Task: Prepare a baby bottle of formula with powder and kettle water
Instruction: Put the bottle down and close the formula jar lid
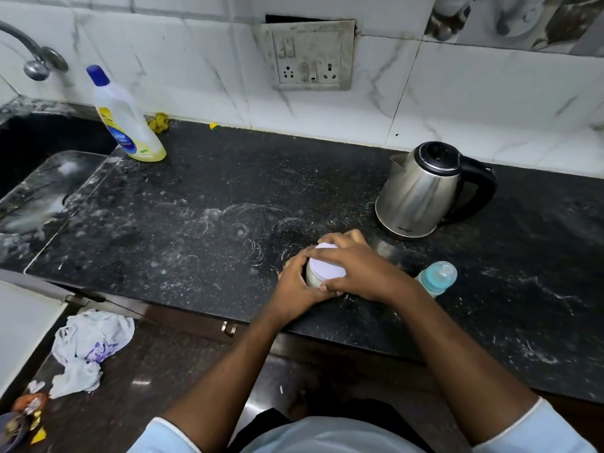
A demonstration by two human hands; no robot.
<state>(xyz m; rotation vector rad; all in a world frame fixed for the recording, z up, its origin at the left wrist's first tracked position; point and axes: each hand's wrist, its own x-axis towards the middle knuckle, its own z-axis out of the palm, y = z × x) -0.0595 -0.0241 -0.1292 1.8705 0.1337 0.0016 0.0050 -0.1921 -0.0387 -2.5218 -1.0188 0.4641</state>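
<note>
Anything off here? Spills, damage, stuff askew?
White rings and smears streak the counter left of the jar, like dried spill or powder. The socket plate sits crooked, a dark gap above it. A crumpled bag and wrappers lie on the floor. The kettle, bottle and jar stand upright.

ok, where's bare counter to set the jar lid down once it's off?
Widest bare counter: left of the jar, across to the detergent bottle. Another patch right of the baby bottle. Tight between jar, kettle and baby bottle.
</note>
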